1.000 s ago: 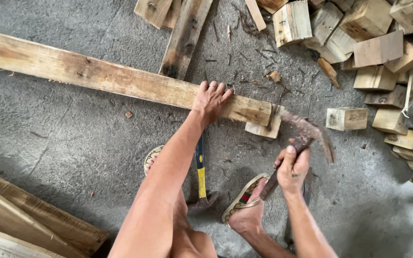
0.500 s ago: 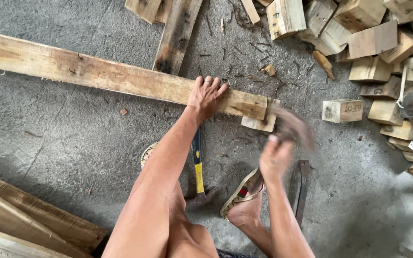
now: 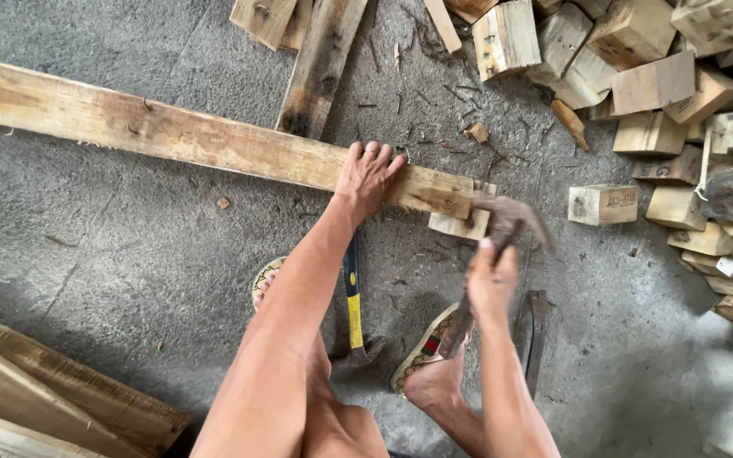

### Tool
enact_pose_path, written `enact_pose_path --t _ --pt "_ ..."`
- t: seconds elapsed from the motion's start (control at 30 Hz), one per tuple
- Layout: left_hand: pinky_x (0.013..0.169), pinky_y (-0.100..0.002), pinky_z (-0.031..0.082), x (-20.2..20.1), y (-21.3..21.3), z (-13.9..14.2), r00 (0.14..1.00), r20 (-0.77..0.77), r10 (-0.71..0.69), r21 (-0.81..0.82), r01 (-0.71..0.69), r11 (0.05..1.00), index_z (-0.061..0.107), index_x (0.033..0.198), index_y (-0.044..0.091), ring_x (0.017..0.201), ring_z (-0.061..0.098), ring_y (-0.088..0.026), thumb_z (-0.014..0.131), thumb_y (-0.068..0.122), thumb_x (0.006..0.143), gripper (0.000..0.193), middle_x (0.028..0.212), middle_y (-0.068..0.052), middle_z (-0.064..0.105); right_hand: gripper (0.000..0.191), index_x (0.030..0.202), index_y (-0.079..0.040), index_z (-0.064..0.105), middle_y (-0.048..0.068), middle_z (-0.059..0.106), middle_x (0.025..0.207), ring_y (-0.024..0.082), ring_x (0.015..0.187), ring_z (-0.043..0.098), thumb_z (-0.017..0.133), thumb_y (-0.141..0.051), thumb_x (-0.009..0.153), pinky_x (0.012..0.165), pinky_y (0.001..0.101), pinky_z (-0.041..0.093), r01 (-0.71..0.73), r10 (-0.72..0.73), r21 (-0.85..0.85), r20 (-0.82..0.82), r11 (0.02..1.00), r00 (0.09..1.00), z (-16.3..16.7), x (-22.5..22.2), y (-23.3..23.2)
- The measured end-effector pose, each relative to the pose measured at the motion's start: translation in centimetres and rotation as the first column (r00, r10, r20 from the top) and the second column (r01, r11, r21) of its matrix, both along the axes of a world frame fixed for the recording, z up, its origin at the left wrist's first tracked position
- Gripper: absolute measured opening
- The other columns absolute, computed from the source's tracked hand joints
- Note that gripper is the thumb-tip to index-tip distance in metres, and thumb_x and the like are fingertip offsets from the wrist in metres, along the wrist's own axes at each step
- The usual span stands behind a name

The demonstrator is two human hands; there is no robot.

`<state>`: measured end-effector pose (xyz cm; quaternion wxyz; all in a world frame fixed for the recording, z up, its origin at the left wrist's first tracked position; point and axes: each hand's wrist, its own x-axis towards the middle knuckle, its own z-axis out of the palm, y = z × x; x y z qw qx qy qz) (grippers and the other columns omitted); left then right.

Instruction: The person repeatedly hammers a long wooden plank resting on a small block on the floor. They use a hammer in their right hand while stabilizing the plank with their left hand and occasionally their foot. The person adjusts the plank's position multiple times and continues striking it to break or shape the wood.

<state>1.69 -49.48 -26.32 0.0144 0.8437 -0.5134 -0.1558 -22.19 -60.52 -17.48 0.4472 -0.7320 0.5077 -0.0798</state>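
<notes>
Hammer (image 3: 502,222) sits wrapped in my right hand (image 3: 492,280), its blurred rusty head meeting the plank's (image 3: 214,144) end, where a small wooden block (image 3: 460,225) sits underneath. My left hand (image 3: 368,174) lies flat with fingers spread, pinning the plank to the concrete floor (image 3: 129,254). Best, I judge, to hold that pressure firm, keep those fingers well back from the head, and strike squarely at the joint.

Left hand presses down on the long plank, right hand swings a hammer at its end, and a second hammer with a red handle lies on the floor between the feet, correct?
Not quite. The head view shows the second hammer has a yellow and dark handle, not red. The rest holds: left hand on the long plank, right hand swinging a hammer at its end.
</notes>
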Motion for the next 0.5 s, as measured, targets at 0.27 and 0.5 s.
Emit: enact_pose_path --t 0.27,0.5 --pt "0.097 -0.042 0.034 -0.1 -0.1 -0.1 0.999 0.047 0.016 -0.038 -0.014 0.999 0.030 0.155 0.022 0.119 0.043 -0.024 0.069 0.027 0.088 0.078 0.126 -0.008 0.048 0.018 0.118 -0.005 0.045 0.002 0.057 0.077 0.010 0.055 0.056 0.050 -0.018 0.108 0.045 0.0276 0.049 -0.159 0.208 -0.398 0.084 0.904 0.975 -2.8 -0.8 0.1" --pt "0.097 -0.043 0.033 -0.1 0.1 0.0 0.994 0.109 0.009 -0.023 -0.006 1.000 0.027 0.157 0.022 0.118 0.042 -0.024 0.074 0.025 0.083 0.087 0.127 -0.007 0.047 0.015 0.124 -0.005 0.044 0.002 0.052 0.075 0.011 0.058 0.051 0.049 -0.014 0.114 0.053 0.0281 0.048 0.044 0.041 -0.200 0.404 0.979 0.914 -4.7 -1.7 0.3"
